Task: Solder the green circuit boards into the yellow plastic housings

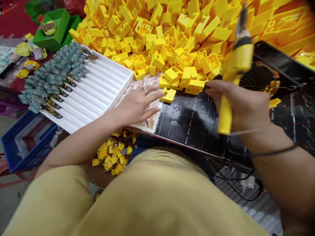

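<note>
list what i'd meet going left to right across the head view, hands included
blue basket → white ribbed tray → left hand → small perforated yellow case → right hand gripping a yellow tool

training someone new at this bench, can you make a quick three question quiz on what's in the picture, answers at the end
1. True or false: the right hand grips a yellow tool whose tip points toward the top of the picture.
2. Which of these lie on the white ridged tray?
A) green bins
B) grey-green parts
C) the blue crate
3. What are the fingertips of the left hand nearest to?

Key:
1. True.
2. B.
3. A small yellow case with a grid of holes.
</note>
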### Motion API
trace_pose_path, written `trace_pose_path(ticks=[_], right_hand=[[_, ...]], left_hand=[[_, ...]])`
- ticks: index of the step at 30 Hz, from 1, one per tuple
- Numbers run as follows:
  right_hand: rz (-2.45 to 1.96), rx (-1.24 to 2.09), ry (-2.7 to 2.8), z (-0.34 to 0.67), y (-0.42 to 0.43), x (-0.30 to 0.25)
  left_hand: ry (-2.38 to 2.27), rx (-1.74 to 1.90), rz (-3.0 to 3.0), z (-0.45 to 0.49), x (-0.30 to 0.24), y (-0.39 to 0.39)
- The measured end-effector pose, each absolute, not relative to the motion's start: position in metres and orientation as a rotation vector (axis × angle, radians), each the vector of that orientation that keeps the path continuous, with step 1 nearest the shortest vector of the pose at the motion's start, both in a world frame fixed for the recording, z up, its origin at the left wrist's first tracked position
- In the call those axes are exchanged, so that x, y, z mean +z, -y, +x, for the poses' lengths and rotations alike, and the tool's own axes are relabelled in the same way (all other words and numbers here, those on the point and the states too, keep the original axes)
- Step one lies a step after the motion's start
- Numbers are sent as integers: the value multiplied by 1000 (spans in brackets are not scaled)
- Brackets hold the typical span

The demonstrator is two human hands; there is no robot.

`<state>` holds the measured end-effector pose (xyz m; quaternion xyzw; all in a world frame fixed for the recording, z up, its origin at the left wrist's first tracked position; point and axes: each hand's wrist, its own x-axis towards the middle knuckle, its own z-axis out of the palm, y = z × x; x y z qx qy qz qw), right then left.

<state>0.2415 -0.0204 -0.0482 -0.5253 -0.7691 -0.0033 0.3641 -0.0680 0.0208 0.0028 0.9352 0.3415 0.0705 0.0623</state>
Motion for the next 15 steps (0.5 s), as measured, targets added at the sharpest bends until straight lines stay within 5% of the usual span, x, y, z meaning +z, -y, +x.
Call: trace_pose_path(ticks=[7, 15], right_hand=[[-1438, 2, 2165, 230, -49, -72], [-1182, 79, 2162, 232, 28, -62]], left_hand=[[-1082, 510, 2640, 33, -59, -109], [-1052, 197, 2737, -18, -48, -51]])
